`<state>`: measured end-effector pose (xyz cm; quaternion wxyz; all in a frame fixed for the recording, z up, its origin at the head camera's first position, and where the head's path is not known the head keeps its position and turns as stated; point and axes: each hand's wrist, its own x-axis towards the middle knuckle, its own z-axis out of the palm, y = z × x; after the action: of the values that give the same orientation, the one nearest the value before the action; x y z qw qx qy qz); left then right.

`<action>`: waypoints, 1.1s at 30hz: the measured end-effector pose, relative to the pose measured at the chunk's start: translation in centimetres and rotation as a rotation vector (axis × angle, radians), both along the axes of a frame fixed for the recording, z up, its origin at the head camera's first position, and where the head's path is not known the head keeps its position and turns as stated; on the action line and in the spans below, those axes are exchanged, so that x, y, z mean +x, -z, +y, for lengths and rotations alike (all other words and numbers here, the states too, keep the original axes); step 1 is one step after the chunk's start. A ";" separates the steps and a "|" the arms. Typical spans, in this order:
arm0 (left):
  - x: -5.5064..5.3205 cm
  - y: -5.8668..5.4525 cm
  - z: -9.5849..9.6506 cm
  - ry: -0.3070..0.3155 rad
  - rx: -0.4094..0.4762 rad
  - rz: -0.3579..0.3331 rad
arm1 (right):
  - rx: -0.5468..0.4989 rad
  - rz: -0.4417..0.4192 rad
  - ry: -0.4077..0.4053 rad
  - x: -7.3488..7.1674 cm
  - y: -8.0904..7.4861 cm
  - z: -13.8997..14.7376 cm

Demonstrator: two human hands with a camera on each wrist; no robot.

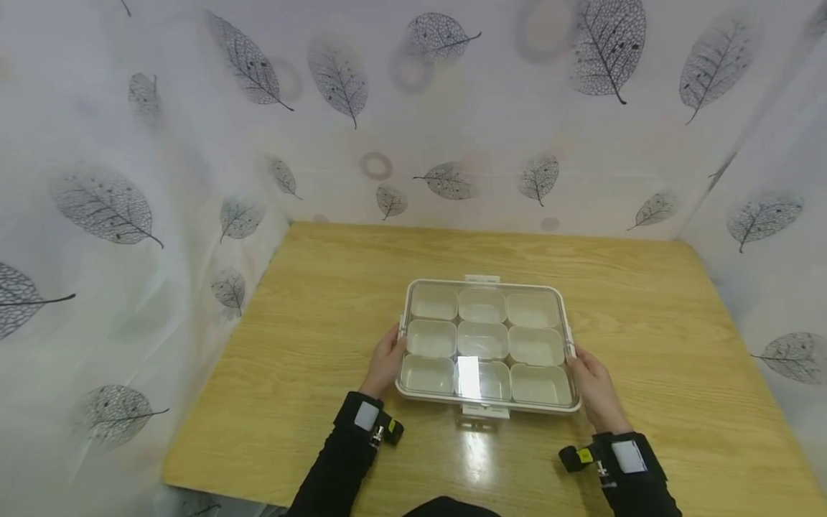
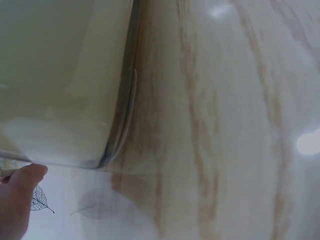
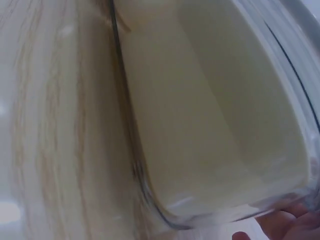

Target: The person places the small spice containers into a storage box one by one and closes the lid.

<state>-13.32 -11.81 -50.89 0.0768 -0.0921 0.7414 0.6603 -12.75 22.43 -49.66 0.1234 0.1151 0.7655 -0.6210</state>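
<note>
A shallow clear storage box [image 1: 543, 408] with a pale rim stands over the middle of the table, several cream compartments [image 1: 483, 340] in rows showing through its transparent top. White latches [image 1: 486, 411] stick out at its near and far sides. My left hand [image 1: 385, 362] grips the box's left edge, and my right hand [image 1: 597, 391] holds the right edge. In the left wrist view a thumb [image 2: 20, 195] shows beside the clear wall. Fingertips [image 3: 285, 225] appear at the box's side in the right wrist view. The fingers under the box are mostly hidden.
A light wooden table [image 1: 310, 287] extends around the box on all sides. Leaf-patterned curtains [image 1: 446, 115] hang behind the table and along its left and right sides. A bright light reflection lies on the tabletop near the box's front.
</note>
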 end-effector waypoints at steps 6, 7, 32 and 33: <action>0.2 -0.8 -0.1 0.031 -0.034 0.023 | 0.106 0.034 -0.131 -0.1 -0.3 0.7; 0.1 -0.3 -0.2 0.037 -0.048 0.033 | 0.142 0.046 -0.164 -0.2 -0.5 0.8; 4.2 -3.9 5.7 0.670 -0.963 0.653 | 0.573 0.517 -0.531 -5.3 -9.6 -4.3; 4.4 -3.7 6.1 0.691 -0.990 0.660 | 0.578 0.526 -0.550 -5.8 -9.5 -4.8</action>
<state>-8.94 -5.73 -47.23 0.0018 0.3313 0.9272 0.1748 -18.57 17.59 -40.19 0.0483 -0.2230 0.9141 -0.3351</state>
